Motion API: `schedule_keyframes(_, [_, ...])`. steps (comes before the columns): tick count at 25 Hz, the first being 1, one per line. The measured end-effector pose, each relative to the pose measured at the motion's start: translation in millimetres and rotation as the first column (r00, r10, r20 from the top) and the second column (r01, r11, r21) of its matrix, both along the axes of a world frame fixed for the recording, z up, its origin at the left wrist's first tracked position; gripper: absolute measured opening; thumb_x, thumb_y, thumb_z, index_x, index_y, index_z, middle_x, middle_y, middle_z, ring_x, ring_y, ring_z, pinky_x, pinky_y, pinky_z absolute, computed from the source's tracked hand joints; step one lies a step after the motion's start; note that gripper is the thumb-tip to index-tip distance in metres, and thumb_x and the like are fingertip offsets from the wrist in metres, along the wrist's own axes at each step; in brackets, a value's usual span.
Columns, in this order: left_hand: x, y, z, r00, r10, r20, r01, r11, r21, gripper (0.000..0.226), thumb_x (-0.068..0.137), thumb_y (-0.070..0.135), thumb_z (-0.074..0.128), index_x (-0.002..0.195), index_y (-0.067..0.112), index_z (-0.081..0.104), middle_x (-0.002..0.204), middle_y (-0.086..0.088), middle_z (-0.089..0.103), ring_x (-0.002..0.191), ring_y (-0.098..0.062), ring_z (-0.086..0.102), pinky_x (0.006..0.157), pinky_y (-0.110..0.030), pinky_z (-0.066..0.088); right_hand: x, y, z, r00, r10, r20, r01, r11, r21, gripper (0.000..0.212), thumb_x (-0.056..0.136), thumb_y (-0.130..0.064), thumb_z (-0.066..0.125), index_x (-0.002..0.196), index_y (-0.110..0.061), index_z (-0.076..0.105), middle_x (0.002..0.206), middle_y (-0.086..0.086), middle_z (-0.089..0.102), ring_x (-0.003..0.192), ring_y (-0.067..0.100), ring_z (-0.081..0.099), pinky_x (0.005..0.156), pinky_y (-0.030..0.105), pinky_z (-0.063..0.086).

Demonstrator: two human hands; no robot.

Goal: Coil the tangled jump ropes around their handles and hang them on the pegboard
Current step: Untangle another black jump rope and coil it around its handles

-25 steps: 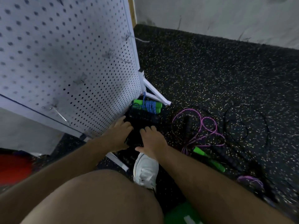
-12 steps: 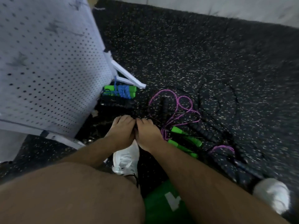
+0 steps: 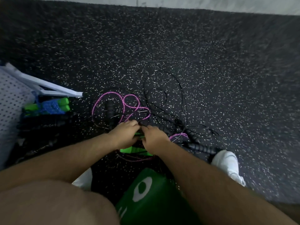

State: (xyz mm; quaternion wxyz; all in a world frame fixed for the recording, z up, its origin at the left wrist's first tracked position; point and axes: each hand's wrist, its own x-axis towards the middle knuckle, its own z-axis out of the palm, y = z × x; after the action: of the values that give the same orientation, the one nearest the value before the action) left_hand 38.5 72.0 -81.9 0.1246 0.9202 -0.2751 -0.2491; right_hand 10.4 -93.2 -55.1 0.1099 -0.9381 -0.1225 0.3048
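Down on the speckled black rubber floor [image 3: 211,62], the left hand [image 3: 125,135] and right hand [image 3: 154,139] meet, fingers curled, over a tangle of pink and thin black jump ropes [image 3: 142,108] and bright green plastic handles [image 3: 128,150]; what each grips I cannot tell. The white perforated pegboard [image 3: 11,103] stands left.

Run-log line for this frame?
step: untangling | left hand, right hand: fingers curled over green handles, grip unclear | purple rope: loose on floor | blue rope: coiled beside pegboard
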Motion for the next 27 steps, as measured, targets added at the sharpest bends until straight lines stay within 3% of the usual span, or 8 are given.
schedule_keyframes(3, [5.8,-5.8,-21.1,0.998,-0.012,-0.067,0.025,0.979,0.204,0.041,0.096,0.036,0.06,0.129,0.014,0.052,0.132,-0.007,0.046,0.125,-0.028,0.045,0.098,-0.041,0.044,-1.6,-9.7,-16.6,0.999,-0.021,-0.038,0.021,1.0,-0.007,0.055,0.1,-0.025,0.047,0.151,-0.014,0.033,0.145,0.009,0.044,0.131,0.031,0.042,0.104,0.044,0.044])
schedule_keyframes(5, [6.2,-0.2,-31.6,0.997,-0.08,-0.016,0.081,0.953,0.291,0.035,0.096,0.027,0.06,0.127,0.014,0.052,0.131,-0.007,0.045,0.123,-0.028,0.044,0.092,-0.04,0.046,-2.6,-7.9,-22.7,0.997,-0.025,-0.072,0.023,1.0,-0.017,0.057,0.099,-0.025,0.049,0.153,-0.015,0.031,0.148,0.008,0.04,0.134,0.031,0.039,0.104,0.045,0.043])
schedule_keyframes(10, [1.5,3.4,-35.5,0.984,-0.176,0.01,0.165,0.942,0.292,0.026,0.095,0.021,0.054,0.119,0.013,0.05,0.121,-0.008,0.055,0.111,-0.027,0.055,0.084,-0.039,0.046,-2.7,-7.0,-27.0,0.994,-0.074,-0.074,0.072,0.997,-0.023,0.058,0.098,-0.024,0.052,0.151,-0.016,0.032,0.149,0.006,0.039,0.134,0.031,0.037,0.103,0.046,0.044])
schedule_keyframes(14, [-5.2,11.1,-18.2,0.988,0.054,-0.147,-0.042,0.996,0.082,0.016,0.097,0.016,0.051,0.095,0.017,0.035,0.101,-0.01,0.053,0.076,-0.022,0.055,0.067,-0.042,0.043,-5.4,-8.2,-17.3,0.996,-0.086,-0.031,0.087,0.996,0.03,0.053,0.1,-0.027,0.052,0.15,-0.02,0.037,0.148,0.004,0.042,0.133,0.031,0.038,0.103,0.046,0.045])
schedule_keyframes(16, [-7.0,8.9,6.5,0.989,0.053,-0.138,-0.062,0.996,-0.06,0.016,0.1,0.017,0.048,0.092,0.018,0.034,0.091,-0.003,0.046,0.065,-0.017,0.047,0.06,-0.04,0.038,-7.9,-6.9,-8.0,0.995,-0.099,-0.012,0.1,0.991,0.094,0.042,0.101,-0.029,0.051,0.142,-0.02,0.048,0.139,0.004,0.05,0.127,0.031,0.045,0.1,0.045,0.047])
schedule_keyframes(20, [6.0,-2.4,85.9,1.0,-0.002,-0.024,-0.003,0.983,-0.185,0.004,0.104,0.019,0.046,0.1,0.017,0.045,0.092,0.002,0.046,0.067,-0.013,0.047,0.058,-0.027,0.039,6.5,-13.5,47.7,0.979,-0.176,0.106,0.156,0.973,0.172,0.012,0.1,-0.023,0.048,0.104,-0.02,0.059,0.105,0.007,0.066,0.097,0.031,0.064,0.082,0.042,0.054])
schedule_keyframes(23, [26.2,-8.9,162.9,0.998,0.049,0.039,-0.039,0.973,-0.228,0.013,0.106,0.022,0.044,0.1,0.019,0.054,0.098,0.002,0.048,0.081,-0.017,0.055,0.074,-0.038,0.049,20.2,-25.8,137.6,0.947,-0.146,0.286,0.086,0.973,0.214,0.025,0.105,-0.035,0.04,0.11,-0.018,0.058,0.101,0.005,0.067,0.086,0.027,0.062,0.075,0.039,0.052])
schedule_keyframes(27, [38.8,-23.2,282.2,0.97,0.242,-0.011,-0.222,0.87,-0.441,0.025,0.107,0.018,0.041,0.091,0.022,0.06,0.09,0.003,0.056,0.069,-0.014,0.057,0.07,-0.04,0.057,26.1,-61.6,256.2,0.903,-0.208,0.376,0.12,0.962,0.244,0.03,0.104,-0.045,0.044,0.105,-0.016,0.052,0.088,0.0,0.06,0.077,0.022,0.056,0.065,0.034,0.04])
